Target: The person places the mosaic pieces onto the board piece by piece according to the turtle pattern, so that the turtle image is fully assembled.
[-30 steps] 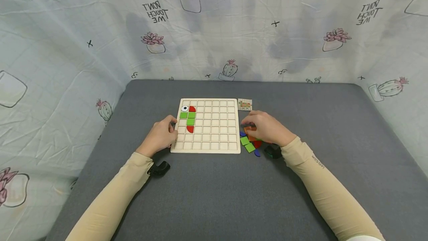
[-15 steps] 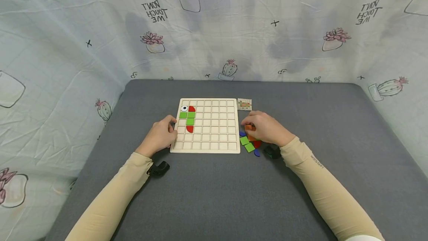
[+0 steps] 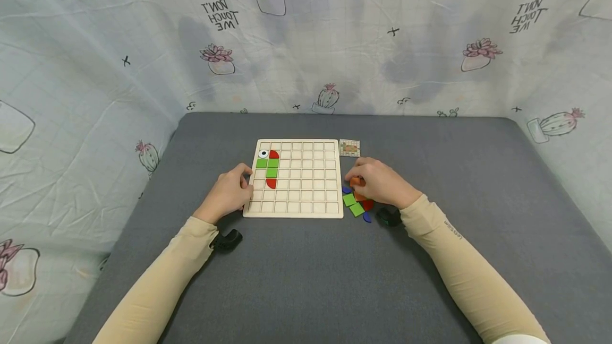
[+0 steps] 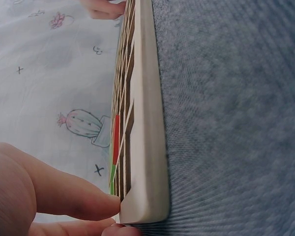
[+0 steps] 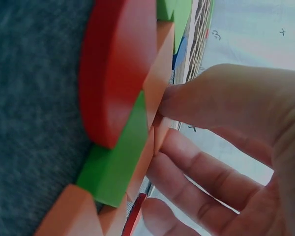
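Observation:
A pale wooden grid board [image 3: 306, 199] lies on the table. Set in its left columns are a white eye tile [image 3: 263, 154], red curved tiles [image 3: 271, 183] and green square tiles [image 3: 272, 172]. At the board's left edge, my left hand [image 3: 229, 191] grips the rim, thumb [image 4: 83, 199] on top and fingertips by the side. My right hand [image 3: 381, 182] is over a pile of loose tiles right of the board, pinching an orange tile [image 3: 355, 181] between thumb and fingers. In the right wrist view, a thick red curved tile [image 5: 120, 73] and a green tile [image 5: 118, 157] lie close by.
Green squares [image 3: 356, 209] and a blue curved tile [image 3: 367, 217] lie at the pile's near side. A small pattern card [image 3: 350, 148] touches or nearly touches the board's upper right corner. A patterned cloth [image 3: 306, 41] hangs behind the grey table [image 3: 306, 280].
The orange tile has been tilted up between my right fingers since a second ago. My left hand stays on the board's edge; the head view has shifted slightly.

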A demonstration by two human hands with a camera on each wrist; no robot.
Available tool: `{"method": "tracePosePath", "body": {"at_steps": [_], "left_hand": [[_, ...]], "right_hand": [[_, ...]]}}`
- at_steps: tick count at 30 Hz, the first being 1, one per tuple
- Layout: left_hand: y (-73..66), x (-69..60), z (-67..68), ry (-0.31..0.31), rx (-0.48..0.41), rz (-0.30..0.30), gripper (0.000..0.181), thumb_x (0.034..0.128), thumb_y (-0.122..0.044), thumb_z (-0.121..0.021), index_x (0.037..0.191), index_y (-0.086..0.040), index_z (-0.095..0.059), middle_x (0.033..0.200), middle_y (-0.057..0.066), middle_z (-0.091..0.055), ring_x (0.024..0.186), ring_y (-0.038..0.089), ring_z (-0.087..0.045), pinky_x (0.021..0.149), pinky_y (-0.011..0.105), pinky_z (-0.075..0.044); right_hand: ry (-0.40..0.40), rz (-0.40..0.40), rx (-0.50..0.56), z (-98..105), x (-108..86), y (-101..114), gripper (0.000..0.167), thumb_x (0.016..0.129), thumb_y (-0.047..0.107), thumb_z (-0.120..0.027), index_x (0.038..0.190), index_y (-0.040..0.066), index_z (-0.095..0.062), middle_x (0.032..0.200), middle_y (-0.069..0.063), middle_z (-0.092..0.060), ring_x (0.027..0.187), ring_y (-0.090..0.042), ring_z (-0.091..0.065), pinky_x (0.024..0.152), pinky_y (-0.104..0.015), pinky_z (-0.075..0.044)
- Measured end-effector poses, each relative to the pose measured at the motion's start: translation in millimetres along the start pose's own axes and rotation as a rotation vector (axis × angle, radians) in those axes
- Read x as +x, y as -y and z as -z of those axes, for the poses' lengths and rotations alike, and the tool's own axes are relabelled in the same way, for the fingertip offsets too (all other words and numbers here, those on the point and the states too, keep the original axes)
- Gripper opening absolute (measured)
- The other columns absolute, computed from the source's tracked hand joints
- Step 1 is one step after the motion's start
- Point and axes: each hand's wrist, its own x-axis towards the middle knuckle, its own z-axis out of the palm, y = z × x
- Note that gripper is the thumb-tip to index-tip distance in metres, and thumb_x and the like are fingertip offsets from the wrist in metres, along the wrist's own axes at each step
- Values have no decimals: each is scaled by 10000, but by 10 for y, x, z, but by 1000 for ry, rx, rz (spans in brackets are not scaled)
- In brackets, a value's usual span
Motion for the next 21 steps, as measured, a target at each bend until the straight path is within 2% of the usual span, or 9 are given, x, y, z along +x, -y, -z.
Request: {"method": "tracePosePath", "body": {"at_steps": [8, 21], "left_hand": [[-4, 2, -2, -11, 10, -11, 393, 992, -74, -537, 1369, 36, -517, 849, 106, -556, 516, 172, -595, 503, 313, -489], [21, 12, -7, -14, 6, -15, 389, 997, -84, -518, 1371, 23, -521, 841, 108, -559, 517, 184, -595, 507, 326, -474]], "right_hand": [[-38, 30, 4, 9, 14, 29, 160, 908, 36, -736, 1039, 86, -813, 978, -58, -676, 869, -202, -589, 742, -348, -531], [-68, 58, 24, -21, 58, 101, 136, 910, 66, -765, 1034, 106, -803, 984, -39, -660, 799, -172, -569, 693, -323, -498]]}}
